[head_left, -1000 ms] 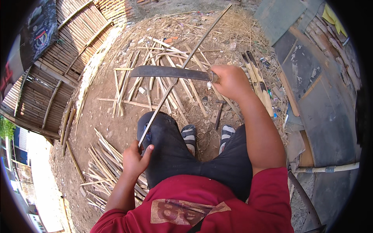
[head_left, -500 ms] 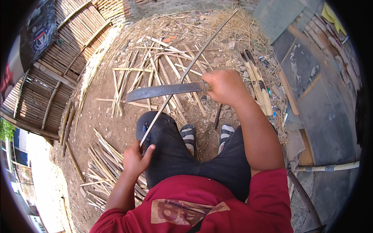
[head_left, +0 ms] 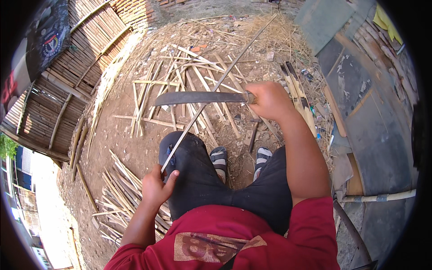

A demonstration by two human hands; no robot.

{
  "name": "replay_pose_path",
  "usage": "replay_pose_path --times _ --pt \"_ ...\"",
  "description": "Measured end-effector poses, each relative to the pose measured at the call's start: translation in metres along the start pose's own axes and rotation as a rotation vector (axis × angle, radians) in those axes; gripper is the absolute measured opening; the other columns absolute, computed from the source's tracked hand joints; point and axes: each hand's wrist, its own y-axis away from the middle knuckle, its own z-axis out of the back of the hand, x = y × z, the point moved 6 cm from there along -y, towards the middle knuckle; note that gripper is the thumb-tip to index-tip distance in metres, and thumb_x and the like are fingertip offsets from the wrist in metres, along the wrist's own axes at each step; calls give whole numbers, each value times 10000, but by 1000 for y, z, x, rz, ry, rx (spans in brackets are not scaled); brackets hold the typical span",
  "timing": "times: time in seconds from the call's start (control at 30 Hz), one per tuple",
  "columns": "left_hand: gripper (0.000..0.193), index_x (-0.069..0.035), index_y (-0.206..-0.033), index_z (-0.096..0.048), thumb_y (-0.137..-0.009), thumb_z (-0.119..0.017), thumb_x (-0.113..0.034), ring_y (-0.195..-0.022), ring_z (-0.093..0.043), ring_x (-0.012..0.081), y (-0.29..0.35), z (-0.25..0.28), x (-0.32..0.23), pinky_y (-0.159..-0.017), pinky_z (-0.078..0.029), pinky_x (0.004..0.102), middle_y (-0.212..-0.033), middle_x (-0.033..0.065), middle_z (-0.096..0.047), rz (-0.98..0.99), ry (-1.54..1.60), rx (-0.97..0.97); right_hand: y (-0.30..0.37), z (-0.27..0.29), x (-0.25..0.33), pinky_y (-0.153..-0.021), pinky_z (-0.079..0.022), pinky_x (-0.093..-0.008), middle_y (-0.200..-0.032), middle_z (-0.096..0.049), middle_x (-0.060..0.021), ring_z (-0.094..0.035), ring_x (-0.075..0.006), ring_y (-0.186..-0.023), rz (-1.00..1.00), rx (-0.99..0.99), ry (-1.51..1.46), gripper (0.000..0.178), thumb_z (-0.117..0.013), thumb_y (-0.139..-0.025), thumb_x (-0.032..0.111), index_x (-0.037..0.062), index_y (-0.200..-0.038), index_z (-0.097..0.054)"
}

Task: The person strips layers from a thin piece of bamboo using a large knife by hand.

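My left hand (head_left: 157, 185) grips the near end of a long, thin bamboo strip (head_left: 194, 120). The strip slants away to the upper right, over my left knee and the ground. In my right hand (head_left: 271, 100) is the handle of a machete (head_left: 202, 97), closed in my fist. Its broad, dark, slightly curved blade points left and crosses the strip about midway. Whether blade and strip touch, I cannot tell.
Split bamboo strips (head_left: 189, 76) lie scattered on the dirt ahead, and a bundle of strips (head_left: 123, 195) lies at my left. Wider bamboo pieces (head_left: 299, 99) rest to the right. Dark boards (head_left: 373, 130) stand at the right edge, a bamboo wall (head_left: 96, 31) at the left.
My right hand has moved a little away and to the right, taking the machete with it. My left hand keeps its hold on the strip in nearly the same place.
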Motion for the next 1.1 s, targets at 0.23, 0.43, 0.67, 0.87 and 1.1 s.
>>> replay_pose_path --times 0.23,0.43,0.67,0.87,1.1 --pt "544 4 -830 -597 -887 -772 -508 -554 -640 350 -2 -3 4 -576 -508 443 -588 173 -597 -11 54 -35 0 -12 8 -755 -544 -497 -876 -704 -169 -690 -394 -872 42 21 -11 258 -786 -762 197 105 -991 -712" --pt "556 -7 -816 -576 -884 -773 -522 -532 -621 333 0 -4 2 -571 -504 432 -571 157 -576 -5 62 -8 0 6 -4 -786 -559 -487 -877 -715 -139 -706 -373 -893 -19 -99 -13 213 -782 -756 170 107 -941 -696" --pt "560 -10 -824 -581 -883 -772 -533 -526 -612 341 1 -6 -6 -568 -498 434 -564 153 -572 -15 42 25 -1 -7 35 -772 -559 -493 -878 -711 -148 -702 -379 -886 122 22 102 228 -772 -760 158 89 -964 -696" --pt "559 -10 -827 -583 -885 -768 -534 -546 -613 352 1 -11 -7 -575 -490 447 -577 155 -571 -39 64 47 -2 -3 -7 -771 -552 -486 -897 -713 -153 -695 -387 -885 -50 -85 -40 293 -787 -750 184 113 -1024 -710" --pt "576 -9 -821 -579 -882 -767 -550 -547 -616 352 -1 -14 -11 -573 -489 444 -578 152 -571 -71 56 70 -5 -16 -5 -765 -548 -497 -880 -702 -170 -687 -397 -861 -44 -88 -87 302 -757 -738 183 87 -1021 -707"
